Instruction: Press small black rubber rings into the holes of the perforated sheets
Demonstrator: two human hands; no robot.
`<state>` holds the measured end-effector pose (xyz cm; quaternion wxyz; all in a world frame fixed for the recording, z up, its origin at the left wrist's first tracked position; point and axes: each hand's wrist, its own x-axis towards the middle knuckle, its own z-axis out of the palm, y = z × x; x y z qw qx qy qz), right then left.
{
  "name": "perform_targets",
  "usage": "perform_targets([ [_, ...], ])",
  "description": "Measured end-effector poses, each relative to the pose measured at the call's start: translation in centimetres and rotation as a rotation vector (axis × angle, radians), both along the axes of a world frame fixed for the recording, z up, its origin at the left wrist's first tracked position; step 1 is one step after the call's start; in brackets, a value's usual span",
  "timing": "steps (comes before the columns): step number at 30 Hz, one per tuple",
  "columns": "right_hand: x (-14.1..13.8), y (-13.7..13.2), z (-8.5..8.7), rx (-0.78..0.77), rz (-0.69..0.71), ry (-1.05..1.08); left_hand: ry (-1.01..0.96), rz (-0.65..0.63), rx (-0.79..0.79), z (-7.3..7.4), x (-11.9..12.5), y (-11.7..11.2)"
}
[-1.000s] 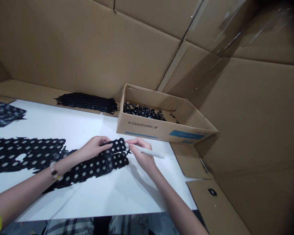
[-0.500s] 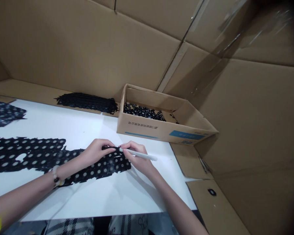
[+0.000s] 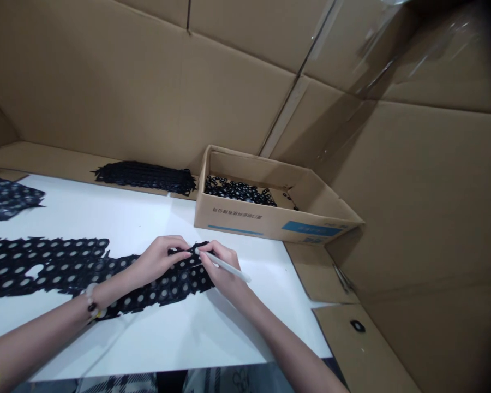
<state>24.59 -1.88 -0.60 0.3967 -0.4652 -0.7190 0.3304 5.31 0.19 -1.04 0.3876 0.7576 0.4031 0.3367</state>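
A black rubbery sheet with rows of round holes (image 3: 147, 297) lies on the white tabletop (image 3: 155, 341). My left hand (image 3: 160, 257), a beaded bracelet on its wrist, pinches the sheet's upper edge between thumb and fingers. Close beside it, my right hand (image 3: 226, 273) is closed around a slim white pen-like tool (image 3: 233, 269). The tool's tip meets the sheet near its upper right corner, between the two hands. Fingers partly hide that spot, so I cannot make out what the tip touches exactly.
An open cardboard box (image 3: 237, 216) behind my right hand contains many small black rings (image 3: 237, 191). Left of it lies a black stack of sheets (image 3: 143, 176). Another holed sheet (image 3: 8, 199) sits far left. One black ring (image 3: 357, 326) rests on cardboard at right. Cardboard walls (image 3: 126, 87) surround the table.
The white tool has tilted, its rear end dropping lower and to the left. Beside it, the sheet's upper right edge looks more raised. The whole view has shifted slightly.
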Motion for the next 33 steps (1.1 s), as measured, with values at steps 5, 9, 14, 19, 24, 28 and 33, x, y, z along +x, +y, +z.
perform_targets([
  [5,0.2,-0.2,0.5,0.010,-0.026,0.012,0.032,0.043,-0.150,-0.4,-0.2,0.6],
  [9,0.5,-0.1,0.4,0.053,-0.033,0.028,0.044,0.057,-0.189,-0.8,-0.4,1.0],
  [14,0.5,-0.1,0.1,0.072,-0.004,0.012,-0.030,0.005,-0.168,-0.9,-0.4,0.9],
  [19,-0.1,-0.2,0.3,0.010,-0.042,-0.022,-0.032,-0.023,-0.179,-0.8,-0.3,0.9],
  [24,-0.1,-0.1,0.2,0.006,-0.043,0.002,-0.014,-0.087,-0.261,-0.7,-0.6,1.1],
  [28,0.4,0.1,0.2,-0.042,-0.007,0.082,0.080,-0.076,-0.252,-0.9,-0.8,1.2],
  [33,1.1,0.3,0.8,-0.149,0.051,0.061,0.142,-0.059,-0.288,-1.2,-0.7,1.2],
])
